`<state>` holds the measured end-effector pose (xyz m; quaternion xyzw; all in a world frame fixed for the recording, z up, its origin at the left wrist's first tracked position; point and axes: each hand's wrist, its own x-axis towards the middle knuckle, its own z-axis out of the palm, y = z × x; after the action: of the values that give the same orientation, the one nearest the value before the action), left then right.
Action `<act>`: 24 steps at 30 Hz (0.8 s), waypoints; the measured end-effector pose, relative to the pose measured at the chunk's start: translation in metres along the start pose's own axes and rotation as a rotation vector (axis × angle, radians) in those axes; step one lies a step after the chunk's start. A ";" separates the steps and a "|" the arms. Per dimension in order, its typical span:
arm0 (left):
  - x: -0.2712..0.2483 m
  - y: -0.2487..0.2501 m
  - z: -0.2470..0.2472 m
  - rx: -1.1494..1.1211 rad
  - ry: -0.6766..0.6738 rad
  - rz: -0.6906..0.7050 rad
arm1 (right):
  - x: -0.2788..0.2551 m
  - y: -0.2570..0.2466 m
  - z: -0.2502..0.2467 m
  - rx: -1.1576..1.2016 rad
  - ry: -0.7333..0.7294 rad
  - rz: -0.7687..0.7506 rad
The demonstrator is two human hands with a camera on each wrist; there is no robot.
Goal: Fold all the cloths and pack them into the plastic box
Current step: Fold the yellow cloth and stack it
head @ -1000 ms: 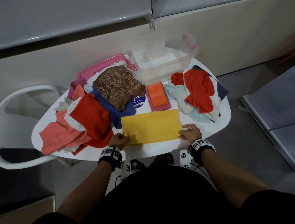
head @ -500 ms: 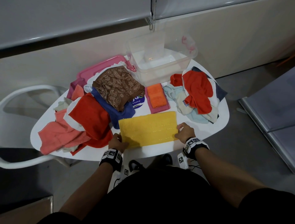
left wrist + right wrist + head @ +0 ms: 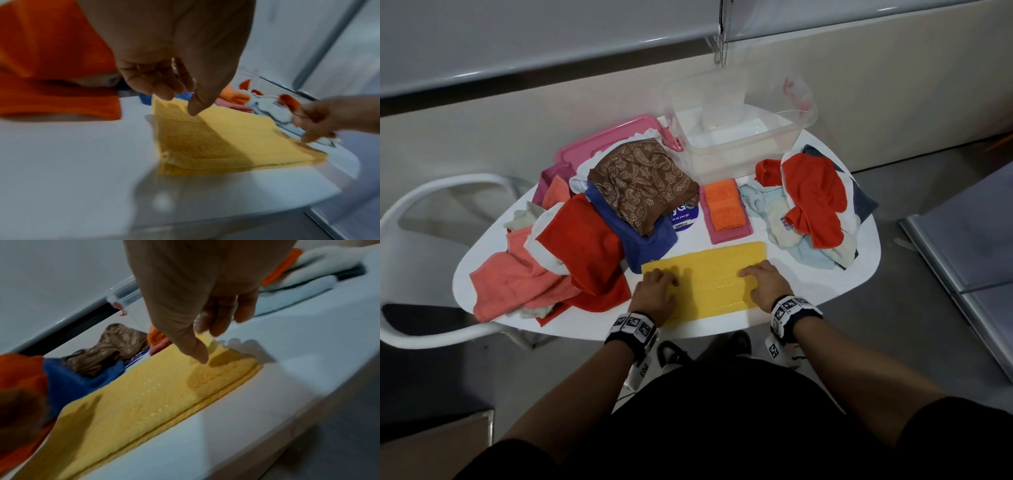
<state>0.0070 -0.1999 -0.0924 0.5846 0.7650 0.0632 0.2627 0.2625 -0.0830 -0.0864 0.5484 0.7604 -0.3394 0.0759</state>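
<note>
- One folded yellow cloth (image 3: pixel 705 281) lies flat at the white worktop (image 3: pixel 825 291) near edge.
- Left hand (image 3: pixel 655 291) and right hand (image 3: pixel 767 282) press its two ends, fingers loosely spread, pinching nothing.
- One clear plastic box (image 3: pixel 739 137) stands at the far edge.
- Two loose cloth heaps flank it.

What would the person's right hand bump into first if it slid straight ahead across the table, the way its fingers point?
Probably the folded orange cloth on the pink one, past the yellow cloth's far edge; right hand; depth is uncertain.
</note>
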 end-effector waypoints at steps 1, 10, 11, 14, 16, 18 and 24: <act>0.003 0.005 0.004 0.059 -0.050 0.045 | 0.001 -0.002 0.003 -0.061 -0.049 -0.016; 0.010 0.012 0.020 0.365 -0.337 0.164 | -0.001 -0.014 -0.004 -0.465 -0.044 0.125; 0.011 0.013 0.020 0.369 -0.351 0.180 | 0.001 -0.020 -0.002 -0.476 -0.043 0.069; 0.015 0.012 0.021 0.320 -0.381 0.149 | 0.004 -0.040 0.011 -0.424 -0.133 -0.147; 0.015 0.008 0.022 0.307 -0.390 0.132 | 0.008 -0.047 0.021 -0.449 -0.278 -0.197; 0.014 0.001 0.022 0.292 -0.390 0.131 | 0.013 -0.048 0.023 -0.475 -0.375 -0.169; 0.015 -0.019 0.017 0.221 -0.388 0.154 | 0.025 -0.016 0.000 -0.402 -0.347 0.005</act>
<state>-0.0036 -0.1954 -0.1193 0.6676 0.6557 -0.1144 0.3336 0.2387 -0.0663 -0.0919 0.4578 0.7869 -0.2703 0.3134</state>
